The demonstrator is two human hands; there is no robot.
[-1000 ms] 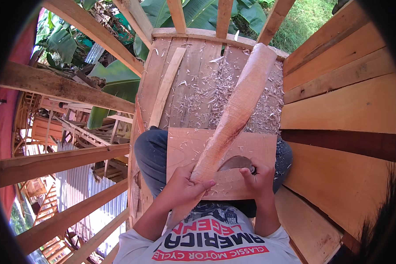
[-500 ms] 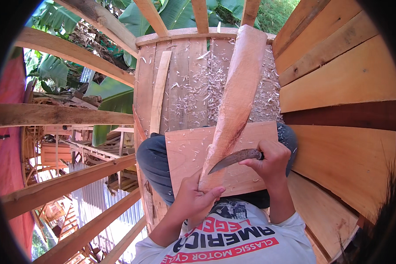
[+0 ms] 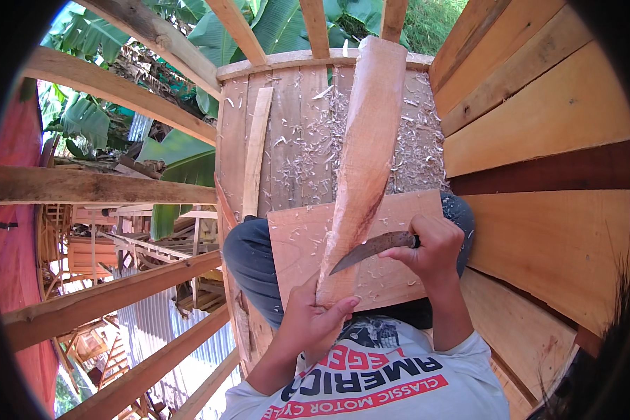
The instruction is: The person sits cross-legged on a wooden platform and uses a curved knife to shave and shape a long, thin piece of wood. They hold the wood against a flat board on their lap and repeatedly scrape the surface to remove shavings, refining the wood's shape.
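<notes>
Now left hand (image 3: 313, 316) grips wood piece (image 3: 360, 168); right hand (image 3: 434, 245) seemingly presses knife (image 3: 371, 248) against it

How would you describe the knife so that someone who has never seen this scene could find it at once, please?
Start from the flat board across the person's lap, then follow the long pale timber slanting up from it. The knife lies against that timber's lower part, gripped by the right hand. It is the only dark, curved metal blade among pale wood and shavings.

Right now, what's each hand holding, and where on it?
Left hand grips the long wooden piece at its near, lower end. Right hand holds the curved knife by its handle.
</notes>
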